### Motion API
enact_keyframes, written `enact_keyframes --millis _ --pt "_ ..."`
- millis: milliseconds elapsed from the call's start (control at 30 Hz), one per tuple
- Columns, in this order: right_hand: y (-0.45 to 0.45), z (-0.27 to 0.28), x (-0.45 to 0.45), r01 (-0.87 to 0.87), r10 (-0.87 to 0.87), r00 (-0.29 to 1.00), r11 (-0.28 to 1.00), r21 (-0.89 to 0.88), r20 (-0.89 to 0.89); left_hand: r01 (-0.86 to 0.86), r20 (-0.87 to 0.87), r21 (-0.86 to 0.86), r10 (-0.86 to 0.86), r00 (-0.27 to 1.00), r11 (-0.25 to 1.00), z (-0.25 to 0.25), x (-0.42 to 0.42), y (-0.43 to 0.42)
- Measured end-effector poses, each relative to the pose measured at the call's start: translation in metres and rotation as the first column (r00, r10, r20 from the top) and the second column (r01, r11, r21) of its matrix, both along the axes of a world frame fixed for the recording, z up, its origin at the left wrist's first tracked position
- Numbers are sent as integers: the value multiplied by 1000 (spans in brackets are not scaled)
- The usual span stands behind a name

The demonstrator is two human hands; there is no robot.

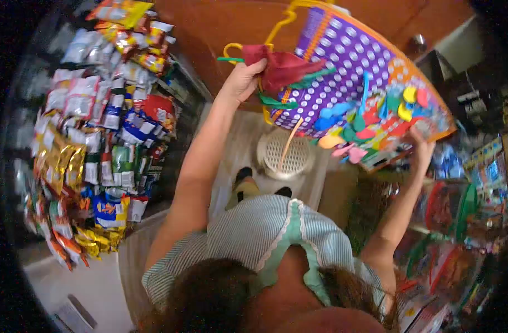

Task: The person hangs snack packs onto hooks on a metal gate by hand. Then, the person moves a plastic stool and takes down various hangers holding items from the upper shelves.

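Observation:
My left hand (244,83) is closed on a dark red cloth-like piece (282,67) with green edging, whose kind I cannot make out. Beside it spreads a purple shopping bag (348,41) with white dots, orange trim and yellow handles, tilted sideways. Many small bright pieces that look like balloons (348,133) lie along its lower right part. My right hand (423,145) is at the bag's lower right edge, fingers curled and partly hidden. A thin light stick (290,145) slants down below the bag.
A cream woven-pattern stool or basket (284,155) stands on the floor by my feet. Hanging snack packets (121,122) line the left side. Red and green-trimmed clear bags (443,211) and other goods fill the right. A brown wooden surface (215,22) lies ahead.

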State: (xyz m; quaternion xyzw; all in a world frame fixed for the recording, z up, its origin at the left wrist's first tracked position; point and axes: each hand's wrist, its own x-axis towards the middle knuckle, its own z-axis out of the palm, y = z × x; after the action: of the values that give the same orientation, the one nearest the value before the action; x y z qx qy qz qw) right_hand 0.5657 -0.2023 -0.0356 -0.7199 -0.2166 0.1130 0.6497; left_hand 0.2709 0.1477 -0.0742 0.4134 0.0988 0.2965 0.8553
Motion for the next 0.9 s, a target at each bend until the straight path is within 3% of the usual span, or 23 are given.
enact_keyframes --millis 33,100,167,233,300,367,433,500,567,633,667,733,767,800,833,867,900 --pt "-2 -34 19 -61 58 993 998 -25 -107 -61 -55 105 67 996 993 20 -3 2" --pt "9 -58 11 -159 158 987 987 -26 -22 -1 -123 236 31 992 972 55 -5 9" --pt "20 -76 12 -155 156 970 988 -16 187 126 -205 335 -59 977 934 83 -6 7" --pt "39 -57 -2 139 -29 845 976 -168 534 309 -284 444 -195 939 841 113 -10 11" --pt "56 -29 -17 451 -219 684 876 -168 696 424 -294 610 -306 906 670 129 -5 13" --pt "77 26 -40 481 -335 543 876 42 770 520 -413 664 -315 854 537 135 3 28" --pt "99 74 -68 226 -281 555 957 184 783 608 -473 662 -385 793 439 161 5 22" --pt "129 95 -78 5 -84 416 996 90 905 597 -541 718 -254 802 358 153 19 29" --pt "157 104 -106 123 124 205 981 -152 971 606 -589 761 -144 795 231 153 26 35" --pt "183 86 -108 16 435 293 888 -459 851 580 -581 802 -38 813 138 161 22 37" --pt "195 80 -114 -86 415 375 906 -415 829 590 -592 801 -13 806 104 168 20 39" --pt "213 72 -108 -95 370 529 920 -381 764 588 -586 809 56 808 -17 170 18 50" --pt "220 71 -109 -98 346 599 927 -362 722 542 -540 841 72 839 -6 172 16 52" --pt "225 70 -113 -97 233 535 972 -215 812 402 -337 894 295 894 -199 171 6 56" --pt "227 75 -113 -85 198 567 980 -183 800 286 -75 865 456 887 -413 171 -6 58" --pt "226 81 -114 -69 162 598 986 -151 785 89 225 850 512 829 -519 171 -18 54" --pt "226 84 -113 -49 123 630 992 -119 767 -84 503 768 517 693 -634 173 -31 45"
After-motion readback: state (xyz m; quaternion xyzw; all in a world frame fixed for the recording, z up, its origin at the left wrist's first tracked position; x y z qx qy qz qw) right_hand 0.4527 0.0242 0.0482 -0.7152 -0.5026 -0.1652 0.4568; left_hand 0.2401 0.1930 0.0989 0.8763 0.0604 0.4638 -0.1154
